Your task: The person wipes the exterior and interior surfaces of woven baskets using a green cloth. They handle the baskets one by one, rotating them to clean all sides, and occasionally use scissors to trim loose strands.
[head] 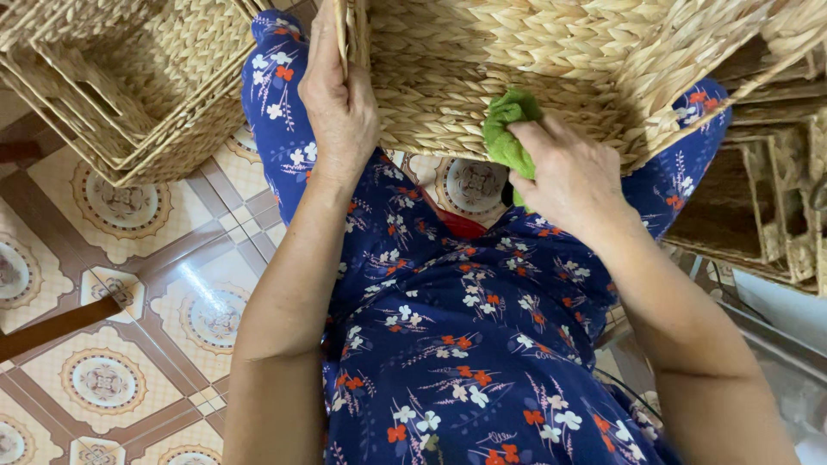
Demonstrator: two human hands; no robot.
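Bracing the woven basket (517, 77) on the lap, the left hand (340, 103) clamps its corner steady so the right hand (564, 176), closed on a green cloth (506, 129), can seemingly press against its side

The basket (517, 77) on the lap is woven from thick, pale straw-coloured plant fibre, braided in rows, rough and matt. The cloth (506, 129) pressed against it by the right hand (568, 176) is soft, bright green fabric, slightly fuzzy. The left hand (338, 103) lies on the same coarse weave. The stacked baskets (121, 86) nearby show the same dry braided fibre. The dress (465, 344) is thin, smooth printed cloth. The floor tiles (129, 284) are glazed ceramic, glossy, with a bright sheen.
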